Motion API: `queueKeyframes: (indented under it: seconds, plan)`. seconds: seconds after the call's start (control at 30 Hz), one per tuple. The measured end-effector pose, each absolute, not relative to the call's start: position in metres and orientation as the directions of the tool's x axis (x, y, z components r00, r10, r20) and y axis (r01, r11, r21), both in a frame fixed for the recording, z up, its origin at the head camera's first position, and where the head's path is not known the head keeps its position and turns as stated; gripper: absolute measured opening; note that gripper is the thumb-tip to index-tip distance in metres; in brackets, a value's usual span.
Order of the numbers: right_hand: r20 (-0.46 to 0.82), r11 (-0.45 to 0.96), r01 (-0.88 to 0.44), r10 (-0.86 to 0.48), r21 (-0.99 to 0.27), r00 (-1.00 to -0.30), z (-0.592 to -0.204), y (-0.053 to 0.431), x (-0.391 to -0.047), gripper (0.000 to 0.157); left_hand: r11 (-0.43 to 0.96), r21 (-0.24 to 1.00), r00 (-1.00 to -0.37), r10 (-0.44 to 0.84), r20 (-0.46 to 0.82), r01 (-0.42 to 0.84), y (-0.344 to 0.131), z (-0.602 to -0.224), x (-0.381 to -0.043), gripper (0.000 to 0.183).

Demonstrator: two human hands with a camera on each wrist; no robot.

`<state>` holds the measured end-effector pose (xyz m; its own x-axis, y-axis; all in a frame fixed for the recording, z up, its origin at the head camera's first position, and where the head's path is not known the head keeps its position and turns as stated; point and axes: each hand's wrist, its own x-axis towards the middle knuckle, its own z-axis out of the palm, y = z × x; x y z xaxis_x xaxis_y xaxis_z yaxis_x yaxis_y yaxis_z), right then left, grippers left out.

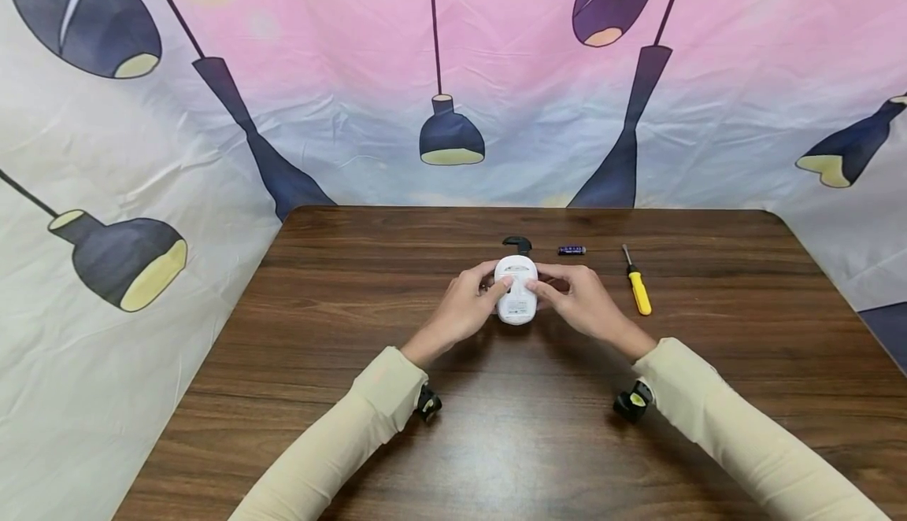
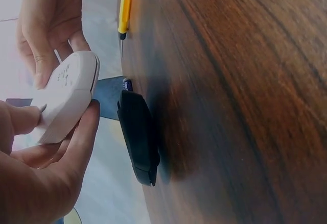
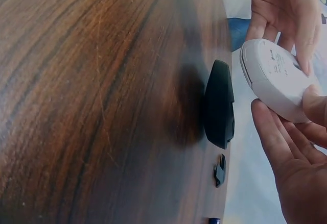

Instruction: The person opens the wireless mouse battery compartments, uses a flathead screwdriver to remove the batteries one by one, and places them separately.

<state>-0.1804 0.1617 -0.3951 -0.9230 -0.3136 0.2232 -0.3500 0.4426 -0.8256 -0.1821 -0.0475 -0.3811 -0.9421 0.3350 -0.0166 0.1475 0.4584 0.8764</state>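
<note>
Backdrop: a cloth (image 1: 340, 135) printed with dark hanging lamps fills the top of the head view, pink above and pale blue below, and runs whitish down the left edge.
Table: brown wood grain (image 1: 340, 285), spreading across the lower part of the frame, with a bright sheen low in the middle.
White device: rounded and oval (image 1: 516, 308), just right of centre in the head view, held above the table with its printed face up.
Left hand: clamped on the device's left side (image 1: 460, 304), thumb on the printed face.
Right hand: clamped on its right side (image 1: 586, 302), thumb likewise on that face.
Black body: on the table (image 2: 139, 137), at the centre of the left wrist view.
Black piece: small (image 1: 517, 241), just above the device in the head view.
Battery: dark, lying sideways (image 1: 571, 250), right of the black piece.
Screwdriver: yellow-handled (image 1: 639, 291), right of centre, its tip toward the top of the frame.
Sleeves: pale (image 1: 354, 426), entering from the lower left and lower right.
</note>
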Motion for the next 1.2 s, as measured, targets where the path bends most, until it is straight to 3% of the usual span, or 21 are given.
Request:
queueKeyframes:
  seconds: [0.57, 1.2]
  plan:
    - [0.161, 0.352, -0.296, -0.365, -0.888, -0.917, -0.395, 0.159, -0.182, 0.048, 0.36, 0.93, -0.943, 0.329, -0.053, 0.073, -0.05, -0.39, -0.185, 0.04]
    - [0.166, 0.46, -0.314, -0.334, -0.831, -0.928, -0.398, 0.155, -0.183, 0.038, 0.431, 0.901, -0.924, 0.362, -0.122, 0.05, -0.049, -0.392, -0.183, 0.048]
